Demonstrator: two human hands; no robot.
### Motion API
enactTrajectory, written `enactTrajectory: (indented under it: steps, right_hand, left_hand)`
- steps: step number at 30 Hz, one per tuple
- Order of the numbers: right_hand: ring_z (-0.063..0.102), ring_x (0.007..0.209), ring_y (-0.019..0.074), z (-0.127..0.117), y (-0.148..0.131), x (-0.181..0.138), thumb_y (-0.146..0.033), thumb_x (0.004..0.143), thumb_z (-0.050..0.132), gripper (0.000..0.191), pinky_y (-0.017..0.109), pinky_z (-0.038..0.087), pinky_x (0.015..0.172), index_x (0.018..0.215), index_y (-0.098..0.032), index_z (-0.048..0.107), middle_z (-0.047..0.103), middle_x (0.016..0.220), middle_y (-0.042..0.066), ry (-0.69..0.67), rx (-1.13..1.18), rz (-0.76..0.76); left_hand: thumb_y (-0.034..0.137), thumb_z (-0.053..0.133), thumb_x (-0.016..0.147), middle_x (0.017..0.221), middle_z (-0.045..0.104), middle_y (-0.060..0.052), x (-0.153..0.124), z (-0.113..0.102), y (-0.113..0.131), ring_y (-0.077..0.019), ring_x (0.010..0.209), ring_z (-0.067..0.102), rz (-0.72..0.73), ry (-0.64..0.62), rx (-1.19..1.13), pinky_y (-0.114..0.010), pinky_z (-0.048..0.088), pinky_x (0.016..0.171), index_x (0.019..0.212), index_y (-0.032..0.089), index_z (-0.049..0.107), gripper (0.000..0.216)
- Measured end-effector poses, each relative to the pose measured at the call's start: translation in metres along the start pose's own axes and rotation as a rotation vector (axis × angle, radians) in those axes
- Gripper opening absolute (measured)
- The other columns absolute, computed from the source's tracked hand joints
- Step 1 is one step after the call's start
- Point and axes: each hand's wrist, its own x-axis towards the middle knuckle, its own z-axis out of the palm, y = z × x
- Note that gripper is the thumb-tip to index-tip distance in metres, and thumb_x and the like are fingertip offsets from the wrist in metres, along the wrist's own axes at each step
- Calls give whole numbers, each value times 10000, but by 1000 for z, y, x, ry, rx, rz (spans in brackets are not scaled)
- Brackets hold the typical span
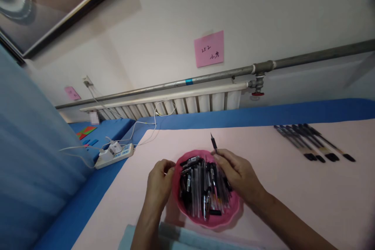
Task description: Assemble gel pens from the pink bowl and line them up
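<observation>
Cloth in light blue lies just beside the near side of the pink bowl, which stands on a pale pink sheet; inside the bowl, clear tubes fill the middle, their long axes running mostly from the near side to the far side, with dark and silvery pieces mixed among them; a short black piece lies crosswise close to the bowl's near wall.

The left hand is at the bowl's left rim, its fingers curled and its thumb close to them; I cannot tell whether it grips the rim or only rests there; the right hand reaches over the bowl's right rim, thumb and fingers pinched on a slim dark pen piece; this piece slants up past the bowl's far rim, its narrow tip pointing away from the person and a little left, its lower end hidden by the hand; the tubes lie below and to the left of the right hand, within the bowl, between both hands.

Well to the right of the bowl and beyond it, a row of dark pens lies side by side, far ends leaning left; the right hand is much the nearer to them; well left of the bowl sits a white power strip.
</observation>
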Motion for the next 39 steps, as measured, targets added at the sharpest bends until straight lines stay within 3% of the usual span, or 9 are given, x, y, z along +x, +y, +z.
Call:
enactTrajectory:
  steps: [4,8,13,24,31,35,39]
  right_hand:
    - [490,574,128,5,3,-3,-383,852,441,245,235,408,550,774,-197,580,533,623,-19,0,62,33]
    - [470,544,121,6,4,-3,-386,850,443,244,229,390,513,801,-195,587,506,594,-30,18,120,70]
    - [435,513,108,5,5,-2,-386,844,449,243,225,369,484,772,-186,568,460,568,-37,-4,157,85]
    - [437,518,107,5,7,-2,-385,864,419,255,221,365,478,751,-194,547,461,585,-36,-44,149,74]
    - [423,515,109,5,5,-2,-373,857,430,241,228,355,495,738,-196,541,443,567,-44,-43,144,74]
    - [423,517,111,5,3,-1,-378,861,416,255,230,361,499,712,-197,517,445,570,-37,-52,129,82]
    - [428,528,114,6,4,-1,-386,866,409,262,233,369,514,719,-197,516,445,573,-39,-56,124,79]
  left_hand:
    - [143,478,703,911,617,-68,-2,2,-3,-198,890,549,76,-104,284,-324,396,797,780,185,647,190]
    - [93,471,673,955,600,-70,-5,3,-1,-198,934,535,147,-180,352,-319,391,817,775,188,631,212]
    - [82,457,687,921,616,-75,-5,5,2,-206,926,540,160,-183,435,-325,386,827,792,187,638,234]
    - [112,442,730,867,644,-77,-5,6,5,-200,855,570,150,-126,408,-321,402,777,786,182,650,226]
    - [141,456,742,917,658,-77,-2,0,0,-207,892,574,123,-14,320,-332,401,808,846,180,652,225]
    - [154,472,743,860,673,-63,-3,-2,4,-202,844,579,113,-53,326,-324,400,776,801,197,658,200]
    - [143,544,685,922,650,-49,-8,-1,8,-216,927,539,209,-197,477,-340,370,823,781,231,676,185]
